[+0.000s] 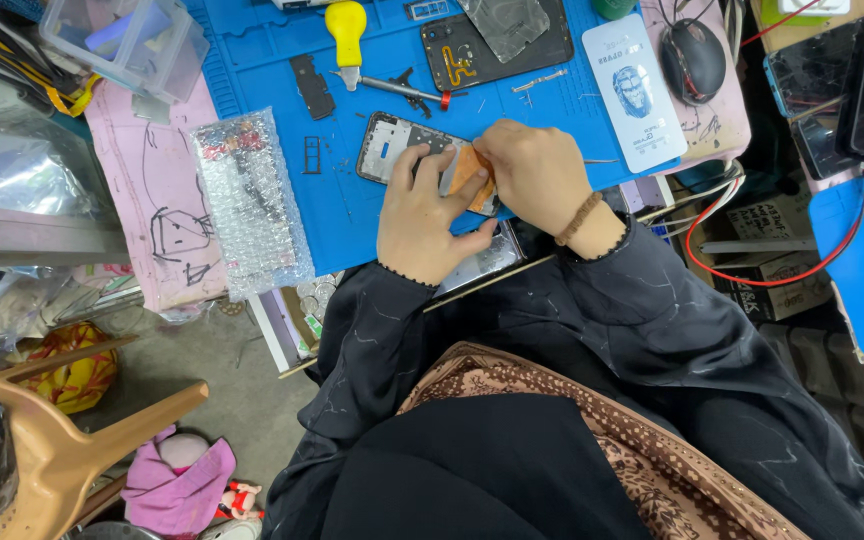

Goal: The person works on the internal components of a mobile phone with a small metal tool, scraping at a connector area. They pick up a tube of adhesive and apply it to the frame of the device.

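Observation:
An opened phone frame [392, 145] lies on the blue work mat [282, 60]. My left hand [422, 220] rests on its near end, fingers pressing the frame. My right hand [537, 175] is closed on an orange-brown flat piece [469, 170], held against the frame's right end. A brown bead bracelet [579, 218] circles my right wrist. What lies under both hands is hidden.
A yellow-handled screwdriver [347, 40], a second opened phone [497, 45], a white card [634, 90], a black mouse [693, 58], bubble wrap [249, 200], a clear plastic box [127, 40], red cable [782, 275] and a tan plastic chair [62, 440] surround the mat.

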